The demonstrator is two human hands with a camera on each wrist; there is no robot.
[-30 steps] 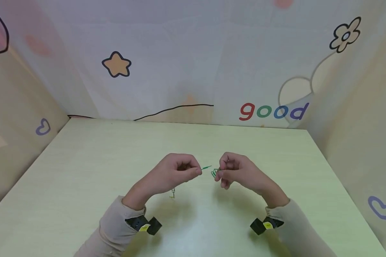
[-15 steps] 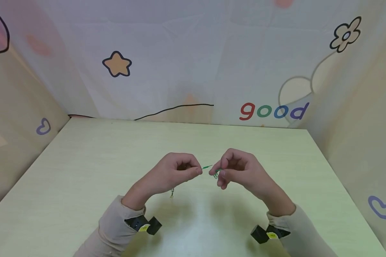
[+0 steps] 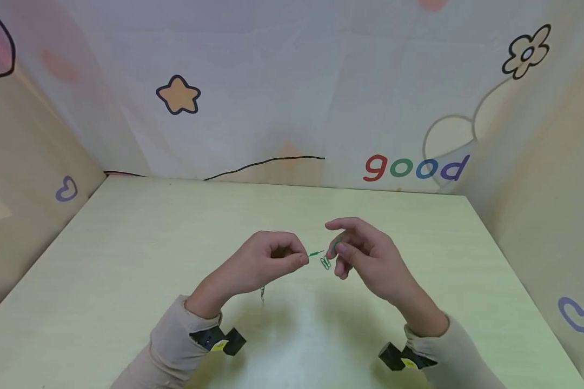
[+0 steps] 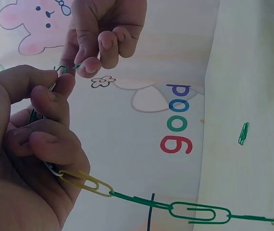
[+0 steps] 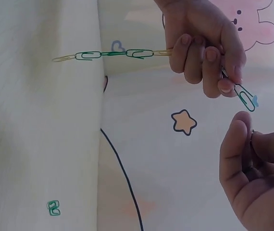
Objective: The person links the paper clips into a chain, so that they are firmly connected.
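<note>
My left hand (image 3: 258, 265) pinches a green paper clip (image 5: 245, 98), whose end sticks out past the fingertips toward the right hand. It is at the end of a paper clip chain that passes through the curled fingers. Yellow and green links of the chain (image 4: 199, 212) hang out below the palm. My right hand (image 3: 370, 254) is just to the right, a small gap away. Its thumb and a finger pinch another green paper clip (image 3: 337, 245), mostly hidden by the fingers, while the index finger extends over it.
Loose green paper clips (image 3: 325, 262) show against the pale tabletop (image 3: 175, 227), beyond the gap between the hands. A printed cloth wall (image 3: 253, 92) stands behind the table, with more cloth on both sides. Each wrist wears a small black camera (image 3: 233, 342).
My right hand has shifted slightly right, and its index finger has lifted and straightened. The green loose clips now show apart from that hand. The left hand has hardly moved.
</note>
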